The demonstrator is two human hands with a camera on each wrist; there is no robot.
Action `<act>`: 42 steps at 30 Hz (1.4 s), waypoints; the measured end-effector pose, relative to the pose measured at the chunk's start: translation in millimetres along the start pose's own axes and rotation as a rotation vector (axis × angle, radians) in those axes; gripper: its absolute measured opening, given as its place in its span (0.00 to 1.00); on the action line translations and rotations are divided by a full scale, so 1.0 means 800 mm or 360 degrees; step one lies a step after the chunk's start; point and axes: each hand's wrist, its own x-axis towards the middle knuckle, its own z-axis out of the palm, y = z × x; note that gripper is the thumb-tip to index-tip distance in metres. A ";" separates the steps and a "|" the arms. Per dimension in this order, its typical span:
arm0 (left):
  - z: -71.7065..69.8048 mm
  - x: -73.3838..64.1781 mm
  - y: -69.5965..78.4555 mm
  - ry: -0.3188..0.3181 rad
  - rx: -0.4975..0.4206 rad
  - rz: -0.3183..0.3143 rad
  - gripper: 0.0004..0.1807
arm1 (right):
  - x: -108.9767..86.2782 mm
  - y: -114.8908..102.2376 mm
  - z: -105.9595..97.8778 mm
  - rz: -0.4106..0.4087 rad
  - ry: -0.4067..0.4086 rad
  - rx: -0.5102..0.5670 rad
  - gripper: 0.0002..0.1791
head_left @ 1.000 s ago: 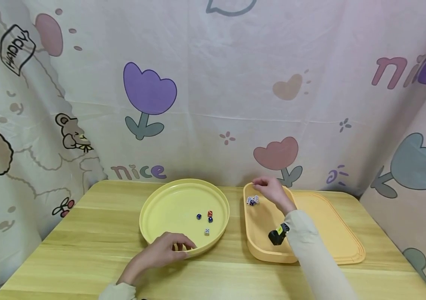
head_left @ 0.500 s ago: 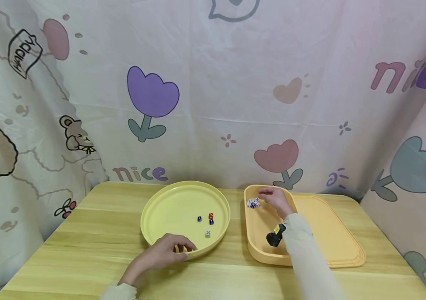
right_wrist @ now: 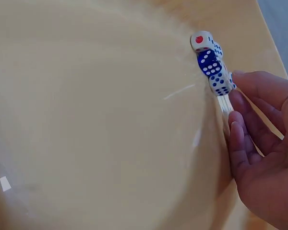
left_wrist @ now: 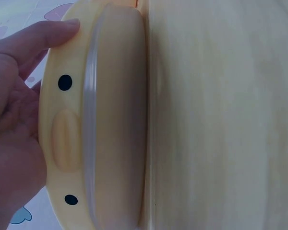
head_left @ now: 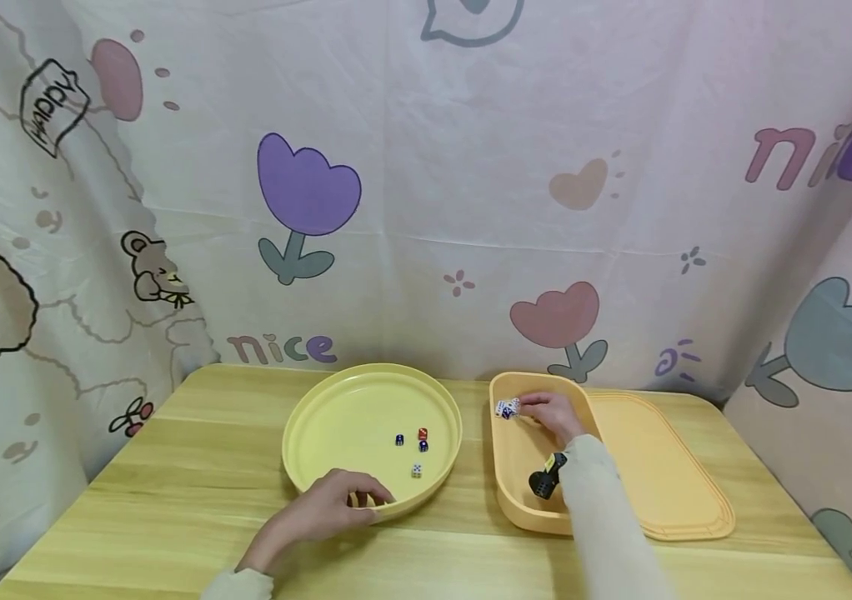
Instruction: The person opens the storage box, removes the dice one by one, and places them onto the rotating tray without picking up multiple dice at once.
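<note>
The right hand (head_left: 557, 415) was inside the orange box (head_left: 519, 475), and its thumb and index finger were at a white die (right_wrist: 220, 86), the nearest one of the dice cluster (head_left: 507, 408) just beyond the fingertips. The thumb seemed to touch it, and only a narrow gap was left between the two digits; whether the pinch was firm, I could not tell. The dice were probably hard and light plastic cubes, not fragile, but smooth with rounded corners, so a careless pinch could let them slip. As a blue die (right_wrist: 209, 63) sat against this white one, two opposite free faces, taken with the tips only, would give the best hold, I judged. The left hand (head_left: 339, 504) gripped the round yellow tray (head_left: 343, 425) by its rim, fingers inside and thumb outside; this wall looked rather stiff, easy to steady. Four loose dice (head_left: 423, 435) lay in it, ahead and to the right of that hand.
</note>
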 end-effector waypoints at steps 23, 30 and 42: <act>-0.003 -0.001 0.001 -0.0011 0.0006 -0.0007 0.09 | -0.001 0.003 0.014 -0.0026 0.0135 -0.0195 0.09; -0.002 0.000 -0.001 -0.0015 0.0005 0.0031 0.09 | -0.001 0.005 0.011 -0.0008 0.0125 -0.0217 0.08; -0.002 0.000 -0.001 -0.0016 -0.0012 0.0029 0.09 | 0.000 0.004 0.009 0.0014 0.0089 -0.0212 0.08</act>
